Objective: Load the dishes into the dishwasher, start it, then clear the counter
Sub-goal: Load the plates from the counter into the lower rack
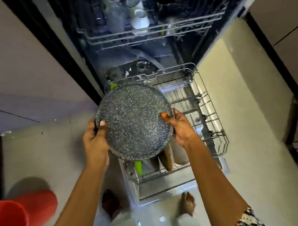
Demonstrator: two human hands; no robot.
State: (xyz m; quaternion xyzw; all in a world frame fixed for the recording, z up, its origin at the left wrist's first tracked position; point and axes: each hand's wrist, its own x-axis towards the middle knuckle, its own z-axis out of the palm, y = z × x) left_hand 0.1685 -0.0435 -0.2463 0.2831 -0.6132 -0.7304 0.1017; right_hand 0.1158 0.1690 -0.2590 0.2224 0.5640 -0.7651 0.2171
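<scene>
Filling the top and centre of the frame, the dishwasher (141,60) stands open, its dark tub running down from the upper edge. Its door (166,188) lies folded down at lower centre, with 2 bare feet on the pale floor (249,110) just beside it, 1 on each side. The lower rack (209,112) is pulled out over the door, right of centre; its far wire rows are bare. The upper rack (157,31) sits partly out near the top of the frame.

A red bin (25,213) lies in the lower left corner, well apart from the machine.

At the centre, a round speckled plate (134,120) is held above the left half of the lower rack, its face turned up toward the camera. The left hand (94,139) grips its left rim, thumb on the face and fingers curled behind the edge. The right hand (180,128) grips the right rim the same way, its thumb pressed on the speckled surface.

Below the plate, a brown dish (166,157) stands on edge in the near rows of the lower rack, beside a green utensil (138,167). White cups (140,20) sit in the upper rack.
</scene>
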